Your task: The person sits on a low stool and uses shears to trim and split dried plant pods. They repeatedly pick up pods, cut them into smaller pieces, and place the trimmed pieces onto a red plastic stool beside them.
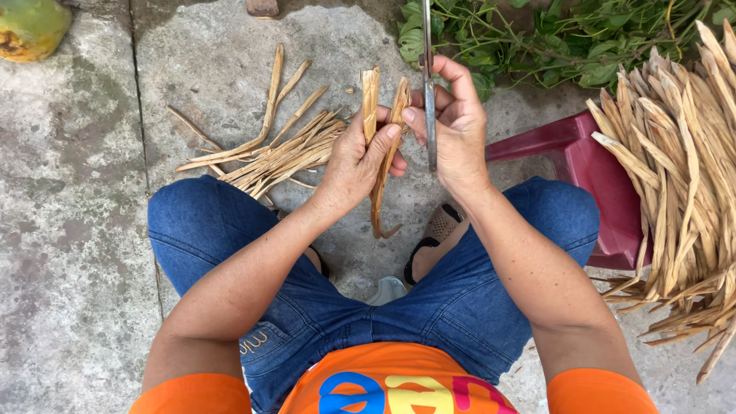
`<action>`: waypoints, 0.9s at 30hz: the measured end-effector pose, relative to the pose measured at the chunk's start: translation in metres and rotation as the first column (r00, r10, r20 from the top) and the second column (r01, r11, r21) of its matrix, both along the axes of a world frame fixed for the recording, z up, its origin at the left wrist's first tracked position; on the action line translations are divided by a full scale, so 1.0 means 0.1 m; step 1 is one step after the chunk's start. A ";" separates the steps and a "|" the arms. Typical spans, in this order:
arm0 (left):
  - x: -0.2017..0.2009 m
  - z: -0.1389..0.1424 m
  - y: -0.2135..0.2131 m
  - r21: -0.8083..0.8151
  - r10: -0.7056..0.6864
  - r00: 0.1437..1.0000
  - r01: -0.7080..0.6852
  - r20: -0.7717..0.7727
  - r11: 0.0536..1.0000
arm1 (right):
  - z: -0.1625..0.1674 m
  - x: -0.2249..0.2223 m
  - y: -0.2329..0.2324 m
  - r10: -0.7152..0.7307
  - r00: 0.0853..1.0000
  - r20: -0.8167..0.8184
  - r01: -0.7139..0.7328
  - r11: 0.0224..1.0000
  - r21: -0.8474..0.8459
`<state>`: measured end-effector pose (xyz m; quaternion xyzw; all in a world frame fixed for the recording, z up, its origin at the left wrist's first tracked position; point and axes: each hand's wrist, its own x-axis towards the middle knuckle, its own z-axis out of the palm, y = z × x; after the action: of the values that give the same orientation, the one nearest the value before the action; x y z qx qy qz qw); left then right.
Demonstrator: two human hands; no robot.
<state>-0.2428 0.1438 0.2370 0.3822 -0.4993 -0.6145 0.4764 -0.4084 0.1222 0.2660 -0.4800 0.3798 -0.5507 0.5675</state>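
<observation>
Seen from above, a seated person in an orange shirt (391, 379) and blue jeans (429, 307) fills the lower frame, knees spread so the work sits between them over bare concrete floor (69, 230).

At centre frame, the left hand (354, 165) has its fingers curled around a dry tan plant strip (383, 153), holding it upright so its upper end stands free and its lower tail curls down toward a sandalled foot (437, 230).

Just right of it, touching, the right hand (458, 130) is closed around a slim metal blade (429, 92), held vertical alongside the strip, apparently to split or shave it.

At centre left, beyond the left knee, lies a loose heap of thin peeled strips (284, 153).

At the right edge, a large pile of similar strips (675, 184) rests on a dark red plastic stool (598, 176), within the right arm's reach.

Along the top are green leafy plants (552, 38); a green coconut (31, 27) sits upper left.
</observation>
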 end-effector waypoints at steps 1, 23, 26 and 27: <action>0.00 0.00 0.01 0.007 0.001 1.000 -0.001 0.000 1.000 | 0.00 -0.01 0.00 0.021 0.999 0.031 -0.021 1.000 0.002; 0.24 0.03 -0.18 0.043 0.218 0.942 -0.214 -0.254 0.976 | -0.10 0.15 0.17 -0.110 0.750 -0.653 -0.119 0.948 -0.296; 0.24 0.00 -0.18 0.005 0.192 0.956 -0.196 -0.222 0.981 | -0.07 0.19 0.18 -0.129 0.730 -0.671 -0.111 0.947 -0.302; 0.24 -0.01 -0.18 -0.056 0.221 0.960 -0.234 -0.174 0.971 | -0.05 0.21 0.18 -0.133 0.736 -0.663 -0.116 0.941 -0.317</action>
<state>-0.2192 0.1258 0.2358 0.3661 -0.4336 -0.5658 0.5982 -0.3878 0.1403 0.2607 -0.7351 0.4617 -0.3979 0.2970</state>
